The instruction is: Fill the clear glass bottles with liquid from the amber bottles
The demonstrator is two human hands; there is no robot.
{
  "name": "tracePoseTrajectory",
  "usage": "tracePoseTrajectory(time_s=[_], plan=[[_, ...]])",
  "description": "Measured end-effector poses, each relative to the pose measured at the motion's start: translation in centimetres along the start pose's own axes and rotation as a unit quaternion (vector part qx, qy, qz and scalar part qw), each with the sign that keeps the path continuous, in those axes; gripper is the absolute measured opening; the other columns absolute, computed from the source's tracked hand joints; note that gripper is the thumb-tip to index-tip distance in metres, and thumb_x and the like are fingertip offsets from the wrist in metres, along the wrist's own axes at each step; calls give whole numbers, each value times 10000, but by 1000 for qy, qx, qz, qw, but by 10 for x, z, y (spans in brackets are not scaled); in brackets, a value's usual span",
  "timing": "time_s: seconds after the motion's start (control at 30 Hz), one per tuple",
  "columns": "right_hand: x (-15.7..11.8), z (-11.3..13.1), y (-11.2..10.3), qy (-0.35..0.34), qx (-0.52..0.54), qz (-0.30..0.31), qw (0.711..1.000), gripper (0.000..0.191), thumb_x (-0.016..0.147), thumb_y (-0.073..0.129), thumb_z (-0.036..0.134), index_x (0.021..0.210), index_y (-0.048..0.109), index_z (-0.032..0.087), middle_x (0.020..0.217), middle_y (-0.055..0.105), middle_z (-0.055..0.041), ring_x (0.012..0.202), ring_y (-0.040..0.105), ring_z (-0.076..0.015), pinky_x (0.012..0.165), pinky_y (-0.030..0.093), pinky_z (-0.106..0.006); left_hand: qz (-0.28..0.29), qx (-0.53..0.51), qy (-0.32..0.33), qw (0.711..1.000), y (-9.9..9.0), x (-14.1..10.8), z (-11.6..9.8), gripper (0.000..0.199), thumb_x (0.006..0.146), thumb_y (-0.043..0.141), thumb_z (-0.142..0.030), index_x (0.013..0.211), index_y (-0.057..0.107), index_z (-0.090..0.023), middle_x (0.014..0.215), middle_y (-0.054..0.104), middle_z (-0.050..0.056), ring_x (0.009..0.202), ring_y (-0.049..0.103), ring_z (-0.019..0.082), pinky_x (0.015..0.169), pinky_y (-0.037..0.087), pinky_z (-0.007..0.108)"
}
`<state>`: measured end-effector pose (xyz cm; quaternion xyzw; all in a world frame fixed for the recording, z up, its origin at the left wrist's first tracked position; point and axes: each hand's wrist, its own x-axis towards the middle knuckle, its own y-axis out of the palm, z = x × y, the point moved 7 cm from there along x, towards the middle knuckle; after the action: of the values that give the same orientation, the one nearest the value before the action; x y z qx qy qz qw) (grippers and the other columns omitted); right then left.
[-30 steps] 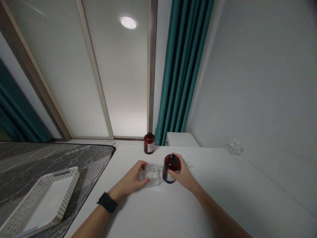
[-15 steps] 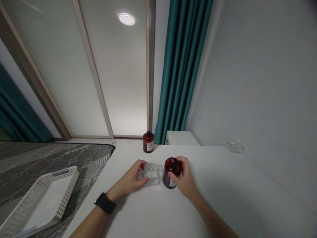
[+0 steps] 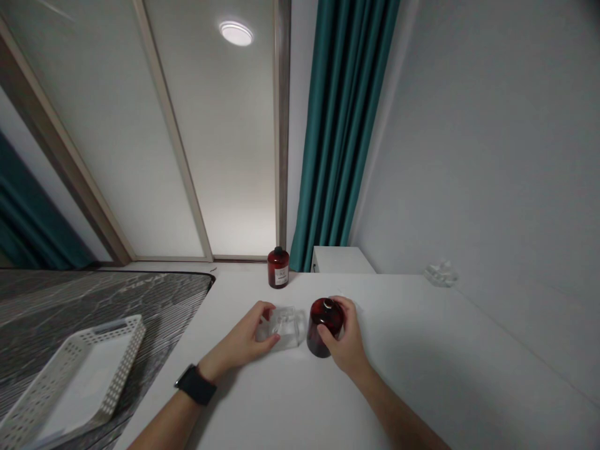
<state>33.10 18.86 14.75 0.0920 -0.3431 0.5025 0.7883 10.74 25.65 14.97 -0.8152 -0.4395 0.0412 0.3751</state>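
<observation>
Head view, only one we have. We see our left hand point(image 3: 247, 337) curled around a clear glass bottle point(image 3: 284, 326) on the white table point(image 3: 422, 350), thumb on the near side, fingers over the far left edge, so it holds the bottle. Black watch point(image 3: 195, 384) on that wrist. The clear bottle stands upright near the table's middle, a little in front of us, small neck on top, contents hard to tell.

Our right hand point(image 3: 344, 340) wraps around a dark red bottle point(image 3: 322, 326), fingers closed over its right side and shoulder, thumb on the near face, so it grips it. The red bottle stands just right of the clear one, nearly touching; we cannot tell if they meet. Its open mouth shows on top; it looks tipped slightly toward the clear bottle, not sure.

Further back, a second dark red bottle point(image 3: 278, 268) with a black cap and pale label stands upright at the table's far edge, well apart from both hands. A small clear glass piece point(image 3: 440, 274) lies at the far right by the wall, too blurred to name. Left of the table, a white perforated tray point(image 3: 117, 362) rests on a dark marbled surface point(image 3: 94, 300). Teal curtain point(image 3: 342, 125) hangs behind, beside pale sliding panels point(image 3: 225, 156) that reflect a round lamp
</observation>
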Motion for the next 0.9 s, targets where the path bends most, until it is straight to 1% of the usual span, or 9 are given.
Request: tracePoseTrajectory(time_s=[0.13,0.2,0.27,0.33,0.4,0.53,0.7,0.8,0.9], plan=[[0,4,-1,-18,32,37,999,427,901,553,343,1303,470,227,1272,572,-122,1204,564,-295,1037,466,-479,-7,6,5,1000,-1,0,1,380,820,654,-236,1160,489,-187,1076,599,76,1009,587,261,902,487,407],[-1,0,0,-5,55,44,997,481,878,593,395,1306,462,219,1262,584,-126,1178,588,-297,1007,493,-460,-10,7,7,1000,-1,0,1,396,813,659,-238,1169,493,-188,1079,609,76,1020,592,268,905,487,408],[-2,-6,3,10,71,46,996,568,812,668,427,1295,456,214,1231,595,-124,1135,610,-299,967,520,-447,-8,6,3,1000,-1,-1,3,412,815,669,-258,1182,495,-189,1084,615,77,1024,596,274,906,486,411],[-3,-11,5,24,64,38,997,627,739,730,405,1273,461,216,1206,603,-117,1109,618,-303,952,530,-451,-6,5,-5,1000,0,-1,5,450,811,696,-294,1197,490,-189,1090,615,78,1020,598,278,903,485,414],[-3,-16,6,42,39,25,998,647,687,759,340,1255,474,222,1200,606,-109,1110,615,-306,964,526,-464,-2,6,-10,1000,2,-1,6,513,786,739,-334,1203,480,-187,1095,609,81,1010,597,281,897,484,415],[-2,-20,5,70,19,2,997,671,647,761,247,1253,475,223,1217,597,-108,1136,602,-303,994,514,-479,-14,18,-31,999,7,-2,9,551,747,782,-348,1165,464,-184,1061,604,78,953,601,272,854,488,403],[-5,-19,3,85,41,-13,995,612,678,748,255,1240,508,226,1214,601,-106,1130,606,-300,1012,504,-503,-13,16,-42,999,10,-2,12,526,747,779,-299,1172,489,-189,1051,618,71,942,603,262,843,483,392],[-11,-23,5,113,59,-22,992,671,679,764,280,1291,494,225,1254,596,-112,1134,613,-302,1017,504,-507,-8,2,-32,999,9,-2,11,499,755,772,-286,1167,506,-192,1045,622,68,943,600,256,846,485,388],[-14,-23,11,123,65,-18,990,739,648,784,262,1318,476,222,1283,591,-114,1155,611,-305,1028,499,-496,-3,0,-25,1000,9,-2,9,498,768,767,-277,1178,499,-188,1048,616,72,940,594,252,849,485,390]])
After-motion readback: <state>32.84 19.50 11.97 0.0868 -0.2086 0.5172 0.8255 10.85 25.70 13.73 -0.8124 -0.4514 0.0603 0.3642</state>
